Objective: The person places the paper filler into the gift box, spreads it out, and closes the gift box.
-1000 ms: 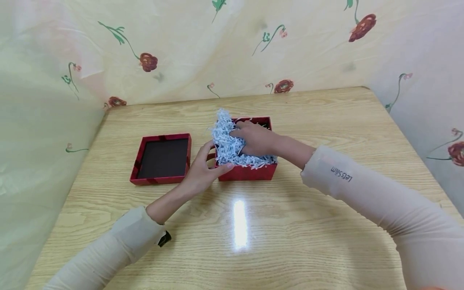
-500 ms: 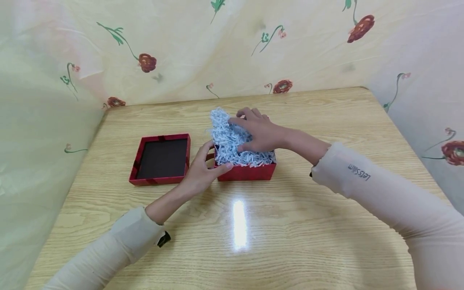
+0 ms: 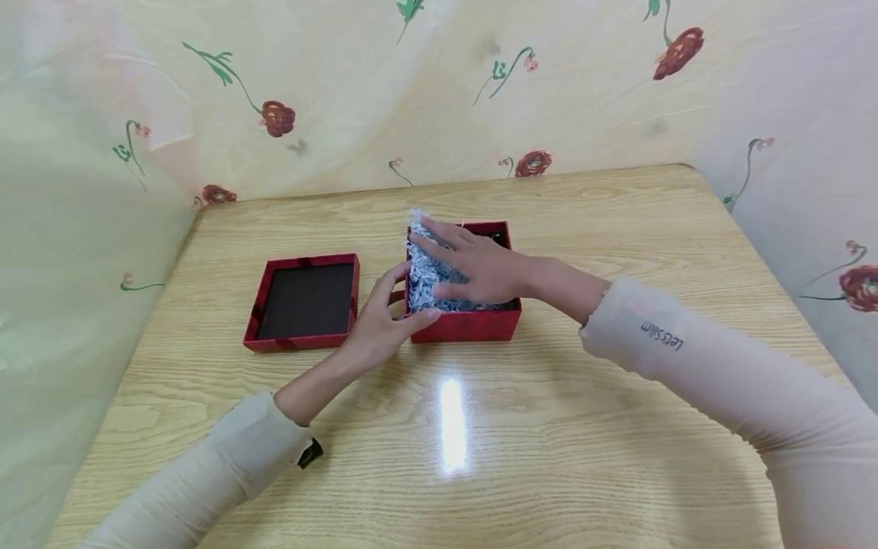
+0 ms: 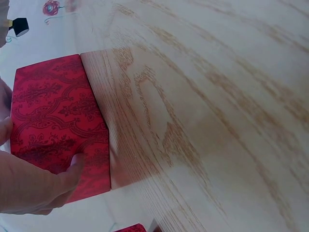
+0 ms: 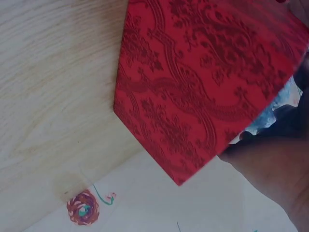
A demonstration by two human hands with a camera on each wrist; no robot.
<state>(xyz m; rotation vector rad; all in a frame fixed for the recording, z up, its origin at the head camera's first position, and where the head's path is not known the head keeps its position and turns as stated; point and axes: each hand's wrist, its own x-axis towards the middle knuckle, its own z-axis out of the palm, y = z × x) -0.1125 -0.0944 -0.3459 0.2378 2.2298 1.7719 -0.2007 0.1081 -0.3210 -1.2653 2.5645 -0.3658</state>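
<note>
A red patterned box [image 3: 473, 326] stands upright and uncovered on the wooden table, holding pale blue-white shredded paper [image 3: 420, 278]. At its left side my left hand [image 3: 380, 324] grips the near corner, the thumb lying on the front face; the left wrist view shows that thumb against the red brocade-like wall [image 4: 58, 111]. My right hand [image 3: 483, 267] spreads nearly straight fingers over the paper, palm down, hiding the box's middle. In the right wrist view the box wall [image 5: 193, 82] covers much of the scene, with the dark, shadowed right hand [image 5: 270, 159] at its rim beside some paper.
A shallow red lid [image 3: 298, 343] with a black inside lies upturned to the left of the box. Behind the wood-grain table [image 3: 583, 427] hangs a pale cloth [image 3: 343, 91] with printed flowers. A bright light reflection crosses the tabletop in front of the box.
My right hand rises out of the box, then comes down over the paper with fingers spread. The shredded paper now sits lower, mostly within the rim. My left hand stays on the corner.
</note>
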